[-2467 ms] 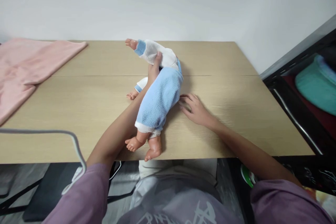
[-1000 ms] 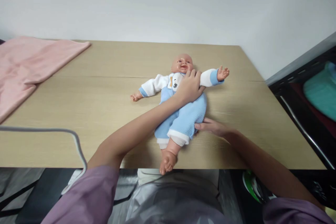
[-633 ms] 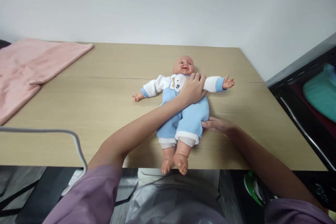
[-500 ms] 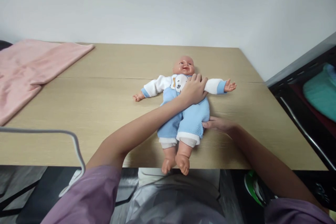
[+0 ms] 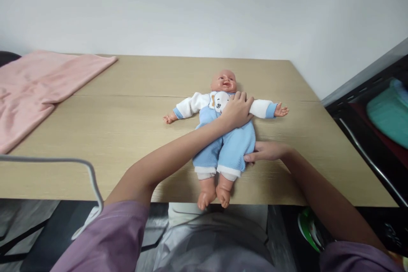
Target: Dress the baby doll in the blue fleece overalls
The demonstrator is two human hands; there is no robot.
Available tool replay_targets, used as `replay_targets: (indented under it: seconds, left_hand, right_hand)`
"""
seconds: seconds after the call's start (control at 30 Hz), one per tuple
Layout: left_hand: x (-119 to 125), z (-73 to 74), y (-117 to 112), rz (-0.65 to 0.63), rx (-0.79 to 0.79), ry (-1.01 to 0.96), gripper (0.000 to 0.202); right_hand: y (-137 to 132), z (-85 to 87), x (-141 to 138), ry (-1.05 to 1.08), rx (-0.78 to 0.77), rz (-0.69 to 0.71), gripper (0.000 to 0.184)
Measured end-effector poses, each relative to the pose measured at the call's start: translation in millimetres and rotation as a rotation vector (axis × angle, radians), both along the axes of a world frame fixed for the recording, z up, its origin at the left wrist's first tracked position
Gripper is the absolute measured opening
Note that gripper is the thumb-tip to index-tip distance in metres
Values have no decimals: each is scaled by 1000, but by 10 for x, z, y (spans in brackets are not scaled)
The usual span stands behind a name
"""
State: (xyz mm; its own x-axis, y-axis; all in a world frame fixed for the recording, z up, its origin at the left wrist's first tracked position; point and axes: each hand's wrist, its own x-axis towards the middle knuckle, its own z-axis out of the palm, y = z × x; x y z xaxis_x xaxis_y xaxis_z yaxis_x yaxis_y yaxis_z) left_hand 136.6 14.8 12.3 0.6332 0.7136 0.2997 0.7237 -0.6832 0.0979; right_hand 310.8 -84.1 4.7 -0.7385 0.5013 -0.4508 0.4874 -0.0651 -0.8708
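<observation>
A baby doll [image 5: 207,125] in blue overalls and white sleeves lies on its back on the wooden table, arms spread, feet at the front edge. Across its chest reaches my left hand [image 5: 238,109], closed over the doll's side and upper arm, partly covering a printed animal face. My right hand [image 5: 266,151] grips the trouser leg from the right: the thumb rests on the blue cloth, while the other fingers are partly hidden behind or under the leg.
At the left of the table [image 5: 134,136] a pink cloth [image 5: 35,89] is spread. A grey cable [image 5: 63,160] curves over the front left. To the right stands a black rack [image 5: 357,136] with a turquoise item [image 5: 390,112]. A wall rises behind the table.
My right hand has shifted slightly on the doll's leg, with the thumb lower on the trousers. The doll's feet have moved a little closer together. My left hand keeps its place.
</observation>
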Motion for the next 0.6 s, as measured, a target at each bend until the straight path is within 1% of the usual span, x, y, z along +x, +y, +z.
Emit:
replay_targets:
  seconds: [0.1,0.17,0.23,0.4,0.47,0.53,0.6]
  left_hand:
    - [5,13,-5,-4,-7,28,49]
    - [10,21,-11,-4,-2,48,48]
    - [16,26,-15,-6,6,62,47]
    - [23,43,-20,-17,-3,84,51]
    - [19,55,-19,-27,-13,91,54]
    - [9,71,-17,-39,-29,94,56]
    - [-11,94,-16,-48,-49,86,58]
  right_hand:
    - [-3,29,-11,7,2,7,45]
    - [1,37,-13,-2,-1,6,54]
    - [5,32,-7,-12,6,15,59]
    - [20,-28,46,18,45,37,53]
    - [33,-46,73,-5,55,41,55]
    - [48,-40,92,-44,83,66,57]
    - [58,-10,100,-45,118,107,55]
